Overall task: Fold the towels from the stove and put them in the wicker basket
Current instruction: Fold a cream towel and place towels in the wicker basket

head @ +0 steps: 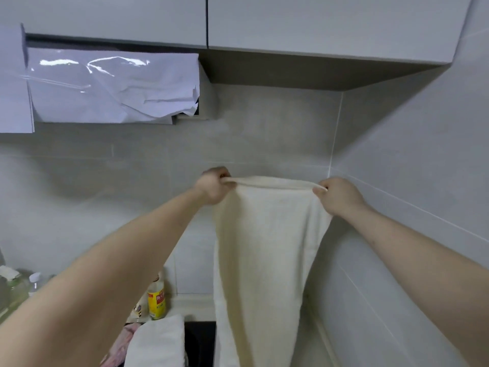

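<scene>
I hold a cream towel (264, 247) up by its top edge so it hangs long and narrow before the far tiled wall, while a white towel (158, 343) lies folded low at the near left, beside a pink one (119, 345).

I have one view only, from the head camera, wide-angle, so lines bow at the edges. It faces forward and slightly up at a tiled wall corner (336, 144) and the cabinets (317, 22) overhead. The stove (199, 340) barely shows at the bottom edge, close below me.
</scene>
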Demonstrator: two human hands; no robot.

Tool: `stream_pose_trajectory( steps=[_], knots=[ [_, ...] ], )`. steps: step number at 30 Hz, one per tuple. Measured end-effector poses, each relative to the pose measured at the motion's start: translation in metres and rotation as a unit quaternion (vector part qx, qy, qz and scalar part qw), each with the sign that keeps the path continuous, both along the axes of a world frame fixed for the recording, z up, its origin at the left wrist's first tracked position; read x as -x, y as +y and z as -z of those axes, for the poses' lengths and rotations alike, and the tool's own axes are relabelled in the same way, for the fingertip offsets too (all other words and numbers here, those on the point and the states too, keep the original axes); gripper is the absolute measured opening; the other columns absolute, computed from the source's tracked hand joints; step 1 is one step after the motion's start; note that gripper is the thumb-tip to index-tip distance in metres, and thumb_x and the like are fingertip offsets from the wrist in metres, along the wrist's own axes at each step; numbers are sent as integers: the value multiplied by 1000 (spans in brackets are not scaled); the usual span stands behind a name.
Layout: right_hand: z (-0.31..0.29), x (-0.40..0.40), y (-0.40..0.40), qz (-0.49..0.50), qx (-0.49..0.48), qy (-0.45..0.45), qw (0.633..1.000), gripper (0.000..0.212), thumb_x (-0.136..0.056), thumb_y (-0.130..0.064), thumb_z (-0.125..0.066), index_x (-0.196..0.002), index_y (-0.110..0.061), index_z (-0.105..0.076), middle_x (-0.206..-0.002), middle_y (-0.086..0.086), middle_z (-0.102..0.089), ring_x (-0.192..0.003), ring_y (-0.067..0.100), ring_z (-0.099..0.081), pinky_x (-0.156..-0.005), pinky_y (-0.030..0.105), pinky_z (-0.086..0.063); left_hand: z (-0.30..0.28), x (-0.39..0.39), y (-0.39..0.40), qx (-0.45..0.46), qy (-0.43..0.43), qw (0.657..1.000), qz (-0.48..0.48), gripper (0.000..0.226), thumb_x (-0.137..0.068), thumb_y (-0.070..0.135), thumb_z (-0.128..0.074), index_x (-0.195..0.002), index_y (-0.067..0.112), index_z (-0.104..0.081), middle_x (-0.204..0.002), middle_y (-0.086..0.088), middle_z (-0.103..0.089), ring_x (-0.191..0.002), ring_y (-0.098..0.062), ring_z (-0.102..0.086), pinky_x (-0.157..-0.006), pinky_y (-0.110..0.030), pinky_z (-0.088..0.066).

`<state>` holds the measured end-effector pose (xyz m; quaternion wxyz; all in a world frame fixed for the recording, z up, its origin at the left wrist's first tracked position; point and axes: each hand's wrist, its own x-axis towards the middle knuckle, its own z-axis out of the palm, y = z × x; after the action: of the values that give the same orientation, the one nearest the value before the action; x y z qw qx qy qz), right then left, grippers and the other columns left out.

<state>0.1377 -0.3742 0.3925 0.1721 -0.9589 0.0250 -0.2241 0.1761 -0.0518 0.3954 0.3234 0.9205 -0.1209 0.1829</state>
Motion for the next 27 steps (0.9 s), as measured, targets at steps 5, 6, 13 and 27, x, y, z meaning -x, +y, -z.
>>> stream_pose_trajectory(
  steps=[5, 6, 13, 27],
  knots=[
    [-57, -5, -11, 13, -12, -103, 995, 30, -100, -32, -55, -73, -19, -58, -92, 19, -72, -95, 41, -66, -71, 35, -45, -55, 3, -8, 107, -55, 993, -6, 17, -94, 31, -69, -94, 17, -60, -97, 0, -64, -77, -20, -66, -64, -32, -55],
    [-65, -2, -13, 5, -14, -122, 992, 28, -100, -29, -54, -76, -17, -61, -90, 18, -72, -93, 41, -67, -73, 36, -49, -60, 7, -8, 140, -55, 989, 3, 19, -94, 31, -70, -94, 15, -61, -97, -1, -65, -72, -19, -70, -65, -36, -61],
    [-57, 33, -23, -64, -9, -163, 985, 19, -99, -19, -55, -92, -17, -72, -91, 9, -74, -90, 32, -66, -75, 38, -51, -48, 47, -1, 116, -51, 991, 30, 27, -91, 32, -76, -93, 9, -63, -93, -4, -69, -77, -18, -75, -56, -21, -52],
    [129, 129, -38, -180, 6, 198, 964, 35, -99, -23, -60, -65, -29, -58, -59, -23, -59, -60, -1, -53, -63, 26, -42, 154, 157, 40, -1, 124, 984, 125, 39, -89, 44, -76, -78, 11, -59, -71, -5, -59, -62, -11, -49, -58, -28, -39]
  ],
)
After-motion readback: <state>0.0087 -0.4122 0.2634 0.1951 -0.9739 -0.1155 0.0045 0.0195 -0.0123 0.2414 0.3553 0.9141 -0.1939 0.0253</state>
